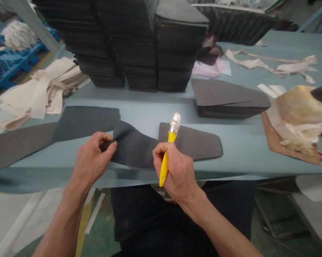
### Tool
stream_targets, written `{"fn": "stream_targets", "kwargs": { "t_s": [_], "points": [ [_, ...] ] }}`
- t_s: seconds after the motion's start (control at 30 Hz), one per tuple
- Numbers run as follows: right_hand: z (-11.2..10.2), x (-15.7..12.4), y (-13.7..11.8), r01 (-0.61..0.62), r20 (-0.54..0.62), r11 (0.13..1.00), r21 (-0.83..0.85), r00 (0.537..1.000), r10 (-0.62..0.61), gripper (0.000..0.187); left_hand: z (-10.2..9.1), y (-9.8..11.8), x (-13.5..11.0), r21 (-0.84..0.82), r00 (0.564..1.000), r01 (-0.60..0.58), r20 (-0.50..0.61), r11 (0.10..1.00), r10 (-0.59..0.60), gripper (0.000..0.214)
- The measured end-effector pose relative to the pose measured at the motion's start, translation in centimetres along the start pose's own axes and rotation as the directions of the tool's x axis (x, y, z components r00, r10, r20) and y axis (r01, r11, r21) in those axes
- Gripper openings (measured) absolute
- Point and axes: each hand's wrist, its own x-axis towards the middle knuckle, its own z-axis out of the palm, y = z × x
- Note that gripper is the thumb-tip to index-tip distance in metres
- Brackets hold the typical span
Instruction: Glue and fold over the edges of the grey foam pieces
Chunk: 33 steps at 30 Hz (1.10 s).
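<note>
Two items in hand over a pale blue-green surface (pixel 139 103): pinched narrowly by left fingers (pixel 104 136), a curved, dark grey flexible sheet (pixel 135 144) just off centre toward eight o'clock; gripped snugly in right fingers (pixel 161 147), a yellow-handled, white-tipped brush (pixel 172 137) aimed toward twelve. At two o'clock, stacked tapered grey sheets (pixel 230 98); at eleven, tall black stacks (pixel 139 46).

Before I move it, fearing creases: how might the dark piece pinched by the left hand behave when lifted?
The dark piece is probably floppy: it bends where the left hand pinches it. It's likely light too, looking thin.
</note>
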Motion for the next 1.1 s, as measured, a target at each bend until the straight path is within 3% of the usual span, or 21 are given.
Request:
{"fn": "stream_targets", "kwargs": {
  "t_s": [0.13, 0.3, 0.43, 0.57, 0.8, 1.1],
  "points": [
    [-2.2, 0.6, 1.3, -0.014, -0.042, 0.999, 0.030, 0.999, 0.015, 0.013, -0.3, 0.9, -0.4, -0.200, 0.999, 0.021, -0.034, 0.980, -0.028, 0.043],
    [-6.0, 1.3, 3.9, -0.096, -0.135, 0.994, -0.042, 0.987, 0.090, 0.018, 0.3, 3.5, -1.5, -0.350, 1.000, -0.002, -0.016, 0.937, -0.004, 0.035],
    [-8.7, 1.2, 7.3, -0.183, -0.244, 0.976, -0.119, 0.958, 0.150, 0.015, 1.8, 6.7, -1.5, -0.430, 0.992, -0.059, 0.079, 0.901, 0.102, 0.034],
    [-10.5, 0.2, 10.5, -0.243, -0.297, 0.953, -0.180, 0.937, 0.183, 0.015, 3.7, 8.9, -0.5, -0.538, 0.939, -0.155, 0.180, 0.828, 0.293, 0.031],
    [-11.4, -1.7, 12.5, -0.361, -0.280, 0.916, -0.177, 0.911, 0.305, 0.015, 5.3, 9.2, 1.0, -0.543, 0.847, -0.140, 0.368, 0.828, 0.384, 0.032],
    [-10.3, -2.9, 14.1, -0.401, -0.265, 0.904, -0.146, 0.897, 0.355, 0.018, 6.7, 8.4, 1.7, -0.485, 0.806, -0.270, 0.359, 0.831, 0.471, 0.026]
  ]
}}
